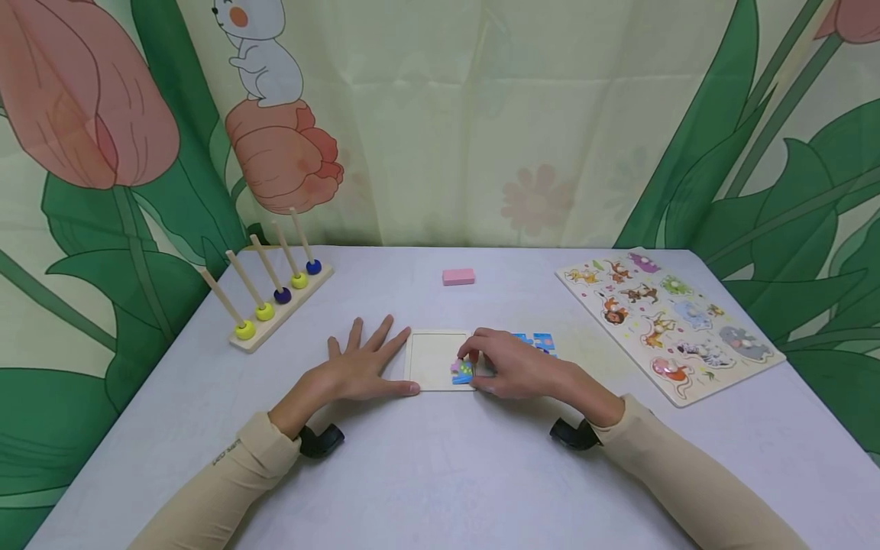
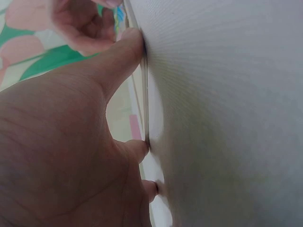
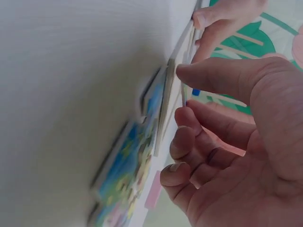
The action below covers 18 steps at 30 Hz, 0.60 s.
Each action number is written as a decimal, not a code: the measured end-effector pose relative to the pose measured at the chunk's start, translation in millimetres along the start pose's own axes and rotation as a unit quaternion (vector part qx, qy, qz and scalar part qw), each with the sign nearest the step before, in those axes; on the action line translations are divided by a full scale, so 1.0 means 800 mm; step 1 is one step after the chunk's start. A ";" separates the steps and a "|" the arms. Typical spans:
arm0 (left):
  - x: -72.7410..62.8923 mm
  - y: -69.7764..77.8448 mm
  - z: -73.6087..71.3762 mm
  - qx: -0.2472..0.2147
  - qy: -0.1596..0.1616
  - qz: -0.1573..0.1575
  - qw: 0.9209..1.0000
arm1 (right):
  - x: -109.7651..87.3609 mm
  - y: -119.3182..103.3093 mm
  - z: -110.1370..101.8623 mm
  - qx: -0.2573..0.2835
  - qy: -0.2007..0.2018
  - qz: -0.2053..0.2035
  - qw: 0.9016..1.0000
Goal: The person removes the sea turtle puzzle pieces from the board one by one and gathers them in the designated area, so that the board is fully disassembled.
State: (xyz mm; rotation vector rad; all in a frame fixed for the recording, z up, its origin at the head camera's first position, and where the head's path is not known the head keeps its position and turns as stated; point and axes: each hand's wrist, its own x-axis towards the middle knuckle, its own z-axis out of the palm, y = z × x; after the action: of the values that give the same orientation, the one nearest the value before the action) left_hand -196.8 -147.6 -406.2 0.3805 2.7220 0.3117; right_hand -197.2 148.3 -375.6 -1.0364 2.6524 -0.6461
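A small square wooden puzzle tray [image 1: 431,360] lies on the white table. My left hand [image 1: 359,371] spreads its fingers beside it, thumb and index fingertip right at the tray's left edge. Over the tray's right part, my right hand [image 1: 514,363] pinches a colourful jigsaw piece [image 1: 462,371] between thumb and index finger. In the right wrist view this piece [image 3: 184,94] shows as a thin edge between the fingertips. Several more blue jigsaw pieces [image 1: 543,341] lie right of the tray, partly hidden behind the right hand.
At the left back stands a wooden peg rack [image 1: 283,312] with yellow and dark blue beads. A pink block [image 1: 458,276] lies behind the tray. To the right is an animal knob puzzle board [image 1: 670,325]. A printed curtain [image 1: 440,122] hangs behind the table.
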 end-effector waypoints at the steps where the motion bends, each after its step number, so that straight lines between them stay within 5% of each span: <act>1: -0.001 0.000 0.000 -0.001 0.001 0.000 1.000 | -0.002 0.002 0.001 0.002 0.004 -0.003 1.000; 18: -0.006 0.002 -0.004 -0.017 -0.004 0.006 1.000 | -0.061 0.040 -0.009 0.018 0.069 -0.013 0.997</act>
State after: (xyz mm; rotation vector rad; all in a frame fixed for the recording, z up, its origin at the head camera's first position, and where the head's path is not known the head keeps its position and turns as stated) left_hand -193.2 -147.9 -401.0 0.3866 2.7038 0.3591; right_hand -183.0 205.3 -382.6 -1.0544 2.7370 -0.7940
